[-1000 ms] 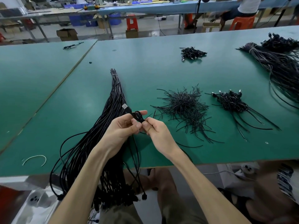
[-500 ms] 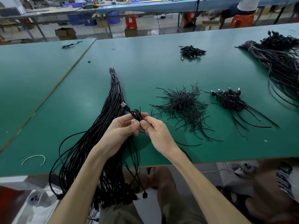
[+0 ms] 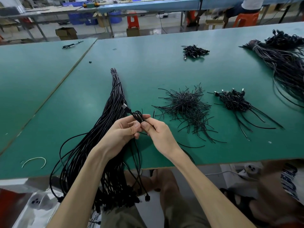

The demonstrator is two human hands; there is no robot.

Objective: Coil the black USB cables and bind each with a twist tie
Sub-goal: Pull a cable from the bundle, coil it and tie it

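Observation:
A small coil of black USB cable point(image 3: 137, 116) stands between my two hands above the table's front edge, its silver plug pointing up and left. My left hand point(image 3: 123, 131) pinches the coil from the left. My right hand point(image 3: 157, 131) pinches it from the right, where a thin black twist tie sticks up. The cable's loose tail hangs down over the edge. A long bundle of uncoiled black cables point(image 3: 113, 102) lies under my left arm and drapes off the table. A heap of black twist ties point(image 3: 185, 104) lies to the right, and beyond it a pile of bound coils point(image 3: 233, 100).
The green table point(image 3: 164, 68) also bears a small pile of coiled cables point(image 3: 195, 51) at the back and a large cable bundle point(image 3: 286, 63) at the far right. A white loop of wire point(image 3: 34, 161) lies front left. Another person's knee shows bottom right.
The hands and the coil have stayed in nearly the same spot; the fingers have shifted slightly on the coil and the tie.

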